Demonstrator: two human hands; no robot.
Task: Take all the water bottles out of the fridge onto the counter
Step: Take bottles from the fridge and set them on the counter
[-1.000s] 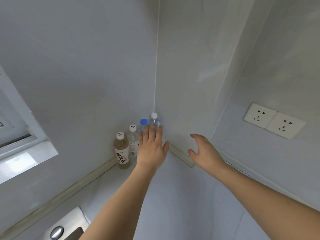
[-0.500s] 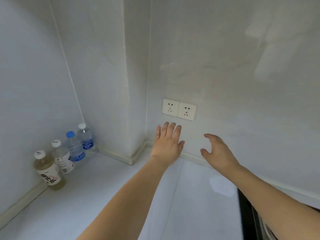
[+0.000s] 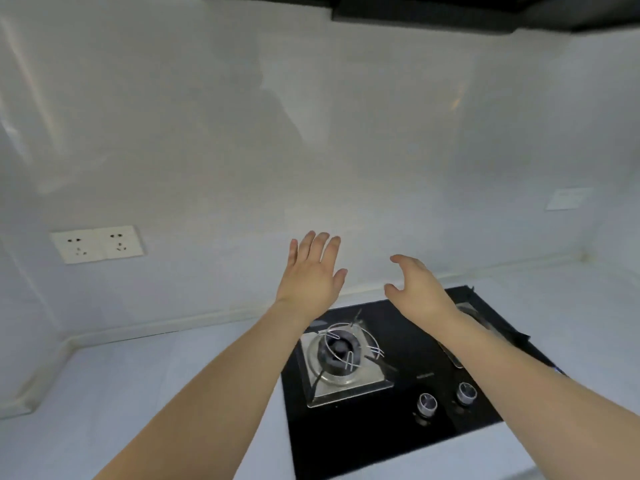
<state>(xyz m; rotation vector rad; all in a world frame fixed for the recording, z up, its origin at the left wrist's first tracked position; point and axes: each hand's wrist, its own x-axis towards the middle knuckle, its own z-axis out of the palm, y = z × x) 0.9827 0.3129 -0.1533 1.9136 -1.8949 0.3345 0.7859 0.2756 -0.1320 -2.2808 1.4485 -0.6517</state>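
Bottles have gone from view; empty left hand and right hand spread above the hob, its right burner hidden.

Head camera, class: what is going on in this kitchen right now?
A person holds both bare hands out over a black gas stove set in a pale counter. The left hand is open with straight fingers; the right hand is loosely curled. Neither holds anything. No bottle or fridge is in view. A double wall socket sits to the left.
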